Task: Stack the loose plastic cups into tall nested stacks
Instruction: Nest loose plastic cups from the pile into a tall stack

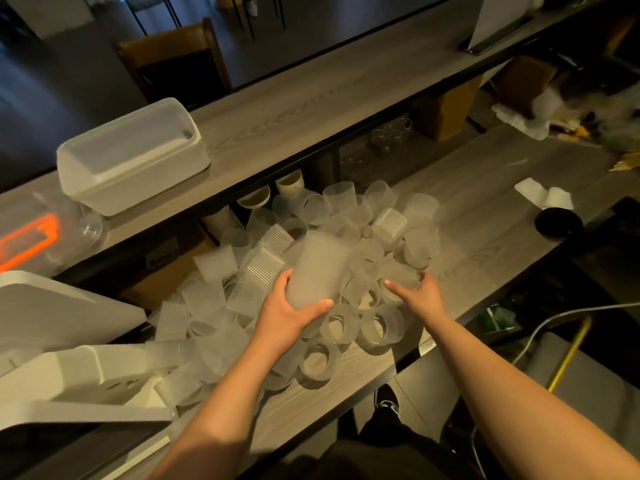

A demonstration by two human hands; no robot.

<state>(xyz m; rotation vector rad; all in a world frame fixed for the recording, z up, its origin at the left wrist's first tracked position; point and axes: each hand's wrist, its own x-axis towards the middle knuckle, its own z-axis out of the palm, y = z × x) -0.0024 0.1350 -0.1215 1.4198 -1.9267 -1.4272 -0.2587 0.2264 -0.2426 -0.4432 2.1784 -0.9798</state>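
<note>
Left hand (294, 315) gripping nested stack (320, 268) above cup pile (346, 258) on counter (485, 216); right hand (420, 292) apparently closing on loose cup (403, 277) beside stack. Stacking step; next, seating cup onto stack squarely.

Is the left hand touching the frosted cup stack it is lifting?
Touching. The head view shows the left hand wrapped round the base of the frosted cup stack, thumb and fingers pressed against its wall.
</note>
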